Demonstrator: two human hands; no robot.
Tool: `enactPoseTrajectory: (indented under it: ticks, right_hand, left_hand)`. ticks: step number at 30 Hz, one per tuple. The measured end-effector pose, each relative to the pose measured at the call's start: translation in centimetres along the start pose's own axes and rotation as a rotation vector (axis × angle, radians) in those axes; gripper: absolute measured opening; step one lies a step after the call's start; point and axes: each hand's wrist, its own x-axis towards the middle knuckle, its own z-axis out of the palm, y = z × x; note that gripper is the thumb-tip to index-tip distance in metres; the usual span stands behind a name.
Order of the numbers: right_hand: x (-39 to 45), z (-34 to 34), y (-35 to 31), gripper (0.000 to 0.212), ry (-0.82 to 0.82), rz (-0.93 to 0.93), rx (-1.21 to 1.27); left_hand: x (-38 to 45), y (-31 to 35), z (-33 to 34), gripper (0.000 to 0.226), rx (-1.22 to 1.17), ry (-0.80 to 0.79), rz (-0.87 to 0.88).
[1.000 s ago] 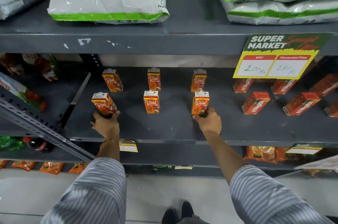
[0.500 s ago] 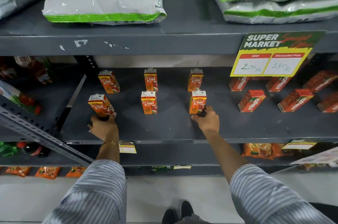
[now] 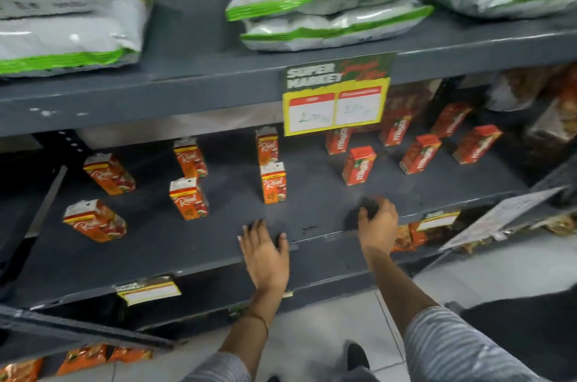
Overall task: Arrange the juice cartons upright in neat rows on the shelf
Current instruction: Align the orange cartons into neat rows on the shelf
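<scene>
both hands are empty: the left hand (image 3: 265, 253) lies flat and open on the shelf (image 3: 175, 244), the right hand (image 3: 376, 219) hovers loosely curled. reach next for the red cartons (image 3: 359, 165), and set each one straight in its row.

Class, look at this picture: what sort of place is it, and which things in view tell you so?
Most likely a supermarket aisle: grey metal shelving, a yellow "SUPER MARKET" price sign, and small orange juice cartons in rows.

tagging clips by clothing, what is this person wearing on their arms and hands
Both hands are bare: no gloves and no rings that show. The left hand has a thin gold-coloured bangle at the wrist. The right hand shows nothing on its wrist. Both forearms are uncovered; farther up, each arm has a sleeve with fine grey and white stripes.
</scene>
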Motion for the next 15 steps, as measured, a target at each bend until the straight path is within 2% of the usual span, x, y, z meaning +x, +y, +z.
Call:
enactPoseTrajectory:
  ticks: [4, 7, 12, 15]
  right_hand:
    - [4.6, -2.9, 2.6, 0.030, 0.053, 0.042, -0.007]
    - [8.5, -4.8, 4.1, 0.038, 0.049, 0.081, 0.022]
    - [15.1, -7.0, 5.8, 0.056, -0.111, 0.062, 0.055]
    - [17.9, -7.5, 5.7, 0.052, -0.235, 0.043, 0.113]
  left_hand:
    - [0.6, 5.8, 3.8, 0.053, -0.083, -0.083, 0.062]
    - [1.7, 10.1, 6.6, 0.058, -0.147, -0.104, 0.039]
    - [3.0, 16.1, 10.5, 0.076, -0.234, -0.062, -0.140]
    - [3.6, 18.6, 12.0, 0.080, -0.226, -0.025, -0.230]
